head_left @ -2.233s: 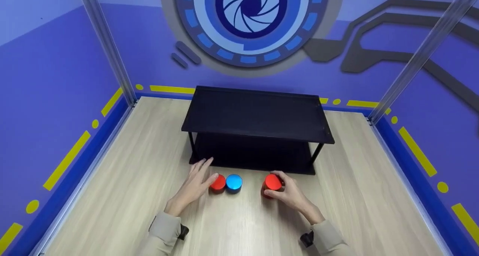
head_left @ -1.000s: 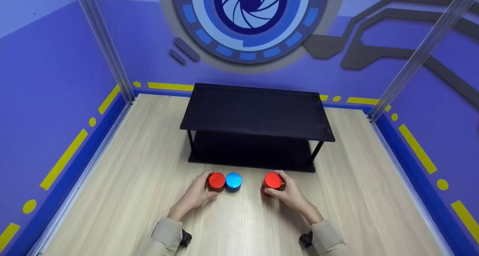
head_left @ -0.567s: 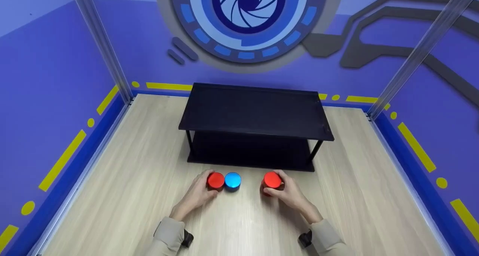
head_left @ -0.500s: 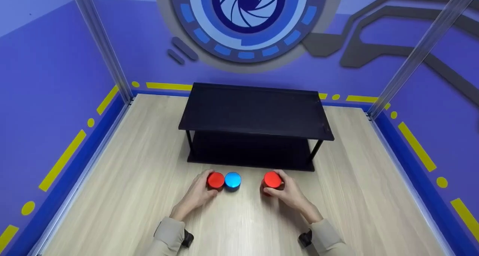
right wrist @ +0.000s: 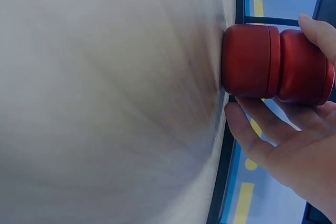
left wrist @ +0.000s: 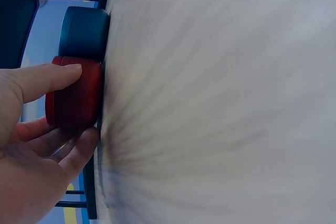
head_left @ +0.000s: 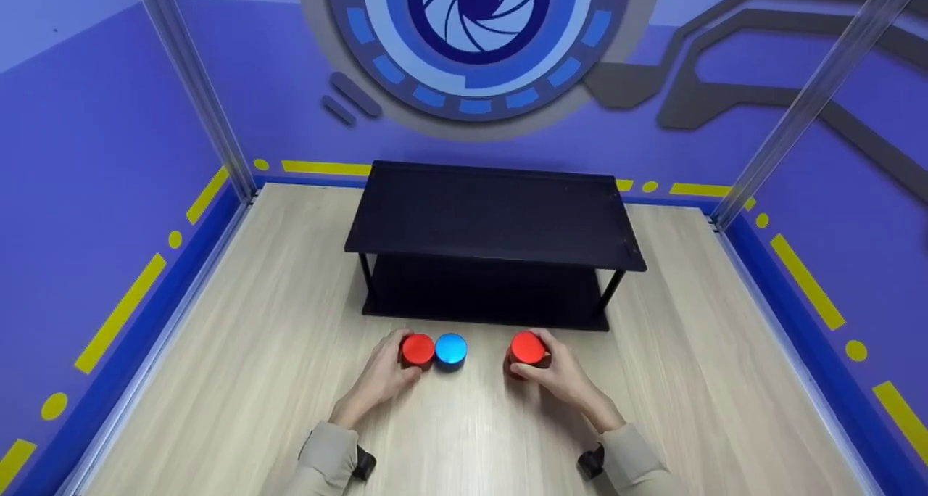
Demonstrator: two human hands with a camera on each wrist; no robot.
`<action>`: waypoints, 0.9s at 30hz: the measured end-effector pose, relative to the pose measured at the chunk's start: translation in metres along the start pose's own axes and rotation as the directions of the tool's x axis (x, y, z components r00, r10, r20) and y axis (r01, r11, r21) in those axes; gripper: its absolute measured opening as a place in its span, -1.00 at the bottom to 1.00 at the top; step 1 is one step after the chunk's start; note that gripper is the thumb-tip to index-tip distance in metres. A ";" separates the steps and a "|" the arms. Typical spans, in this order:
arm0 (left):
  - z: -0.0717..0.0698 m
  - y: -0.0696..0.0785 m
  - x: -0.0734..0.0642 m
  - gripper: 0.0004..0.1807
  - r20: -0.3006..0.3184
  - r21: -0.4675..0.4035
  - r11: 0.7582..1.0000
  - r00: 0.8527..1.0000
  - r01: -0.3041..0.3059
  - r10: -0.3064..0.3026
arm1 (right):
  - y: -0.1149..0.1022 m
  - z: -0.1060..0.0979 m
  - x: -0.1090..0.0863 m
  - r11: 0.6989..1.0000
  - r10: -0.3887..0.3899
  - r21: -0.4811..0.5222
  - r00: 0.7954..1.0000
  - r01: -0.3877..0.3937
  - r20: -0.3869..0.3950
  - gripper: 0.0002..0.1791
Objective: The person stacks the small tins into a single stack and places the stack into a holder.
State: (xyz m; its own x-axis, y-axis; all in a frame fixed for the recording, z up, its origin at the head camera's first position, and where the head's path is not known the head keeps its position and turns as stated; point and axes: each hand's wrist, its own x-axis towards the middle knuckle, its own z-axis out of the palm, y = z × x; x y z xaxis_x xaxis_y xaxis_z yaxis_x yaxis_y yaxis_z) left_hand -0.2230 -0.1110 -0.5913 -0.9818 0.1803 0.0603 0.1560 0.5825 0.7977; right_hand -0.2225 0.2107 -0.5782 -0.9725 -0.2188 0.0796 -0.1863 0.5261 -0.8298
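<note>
My left hand [head_left: 382, 373] grips a small round red tin [left wrist: 84, 95] standing on the table, thumb on the near side and fingers round the far side. A blue tin [head_left: 451, 349] of the same shape stands right against its right side. Farther right, my right hand [head_left: 565, 373] holds a stack of two red tins, its thumb by the upper tin [right wrist: 303, 66] and its fingers round the far side. The lower tin [right wrist: 247, 60] rests on the table. From above, the upper tin hides most of the lower one.
Behind the tins stands a black two-tier shelf [head_left: 493, 213], its lower board [head_left: 486, 293] just beyond the hands. The wooden table [head_left: 464, 438] is bounded by blue-purple panels [head_left: 80, 191] at the sides and back, with metal posts at the corners.
The left hand's fingers, spread out beside the left red tin, have closed round it. My right hand stays on its stack. The head view has shifted slightly.
</note>
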 end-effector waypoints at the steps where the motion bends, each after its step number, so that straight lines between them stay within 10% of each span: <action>1: 0.000 0.000 0.000 -0.27 0.000 -0.002 1.000 1.000 -0.002 0.002 | 0.000 0.000 0.000 1.000 0.003 0.001 1.000 -0.003 0.001 -0.31; 27: -0.011 0.007 -0.001 -0.32 -0.032 -0.001 0.999 0.998 -0.045 0.045 | 0.000 0.002 -0.001 0.999 0.021 0.038 1.000 -0.020 -0.019 -0.31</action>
State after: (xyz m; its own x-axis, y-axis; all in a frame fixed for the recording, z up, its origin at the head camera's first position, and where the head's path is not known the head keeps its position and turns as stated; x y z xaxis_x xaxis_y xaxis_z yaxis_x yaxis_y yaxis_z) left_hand -0.2224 -0.1158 -0.5794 -0.9768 0.1804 0.1154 0.1997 0.5727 0.7951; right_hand -0.2217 0.2092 -0.5796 -0.9785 -0.1928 0.0728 -0.1616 0.4991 -0.8514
